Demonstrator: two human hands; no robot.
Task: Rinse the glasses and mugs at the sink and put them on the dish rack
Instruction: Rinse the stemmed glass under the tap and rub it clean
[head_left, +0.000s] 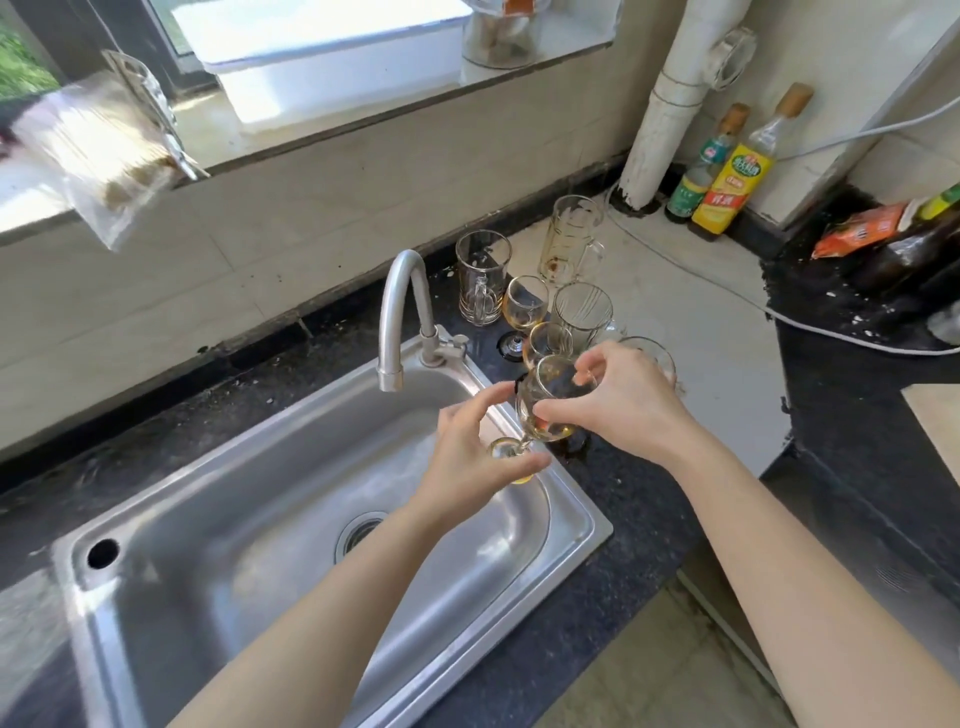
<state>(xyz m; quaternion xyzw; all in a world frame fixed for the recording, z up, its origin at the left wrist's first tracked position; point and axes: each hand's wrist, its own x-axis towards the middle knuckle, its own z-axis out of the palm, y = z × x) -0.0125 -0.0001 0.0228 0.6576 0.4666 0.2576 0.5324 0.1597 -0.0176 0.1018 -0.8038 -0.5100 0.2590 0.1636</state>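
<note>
A stemmed wine glass with a little amber liquid is held tilted over the sink's right rim. My right hand grips its bowl, thumb and fingers curled round it. My left hand pinches its foot and stem from below. Behind them on the counter stand several dirty glasses: two more wine glasses, a tumbler, a glass mug and a tall glass mug. The steel sink is dry and the tap is not running. No dish rack is in view.
Two sauce bottles and a white pipe stand in the back corner. A white cable crosses the counter. An orange packet and a dark bottle lie at right. A plastic bag hangs off the window sill at left.
</note>
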